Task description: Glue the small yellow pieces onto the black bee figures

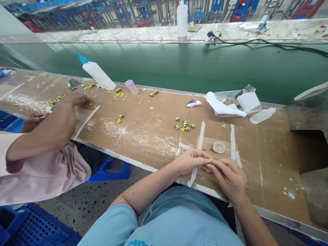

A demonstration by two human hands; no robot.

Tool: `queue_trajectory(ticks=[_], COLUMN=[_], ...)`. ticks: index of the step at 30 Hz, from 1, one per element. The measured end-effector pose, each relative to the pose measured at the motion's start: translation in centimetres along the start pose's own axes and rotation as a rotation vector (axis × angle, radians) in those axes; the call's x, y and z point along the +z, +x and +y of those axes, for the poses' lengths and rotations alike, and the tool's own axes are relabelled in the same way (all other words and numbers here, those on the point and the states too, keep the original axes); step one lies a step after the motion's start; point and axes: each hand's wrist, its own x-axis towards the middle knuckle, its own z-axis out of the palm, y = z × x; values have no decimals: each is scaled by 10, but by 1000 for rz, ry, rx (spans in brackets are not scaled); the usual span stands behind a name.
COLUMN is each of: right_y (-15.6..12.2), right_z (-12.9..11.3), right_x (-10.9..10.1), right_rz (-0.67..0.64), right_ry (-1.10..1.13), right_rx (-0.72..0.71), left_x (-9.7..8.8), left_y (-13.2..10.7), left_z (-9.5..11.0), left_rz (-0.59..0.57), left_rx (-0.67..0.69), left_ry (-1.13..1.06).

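Note:
Between the fingertips of my left hand (192,161) and my right hand (229,176) is a small yellow-and-black piece (209,161), mostly covered by the fingers. Both hands are closed in a pinch and meet just above the near part of the cardboard-covered bench. Right behind them sits a small round clear dish (218,147) with a thin stick lying across its rim. Beyond my left hand lies a loose cluster of similar yellow-and-black pieces (185,125). A tiny yellow part (223,126) rests past the dish.
At left, a co-worker's hand (77,99) reaches over the bench among more pieces. Behind stand a white blue-tipped bottle (98,75) and a purple-lidded jar (132,87). At right are a clear tray (217,111) with white paper and a small lying bottle (262,115). A green belt (159,63) runs beyond.

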Motion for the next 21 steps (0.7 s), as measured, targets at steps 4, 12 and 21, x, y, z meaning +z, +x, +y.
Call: queue_trajectory(ticks=[4,12,21], right_y=[0,1,0], right_z=[-1,0,-2], right_x=[0,1,-1], right_rz=[-5,22,4], right_ry=[-2,5,39], right_rx=[2,13,-14], left_x=[0,-2,-4], left_y=[0,-2,-2], left_z=[0,2,-5], left_rz=[4,-37,-39], left_rx=[-5,-7,63], left_ry=[5,-33,50])
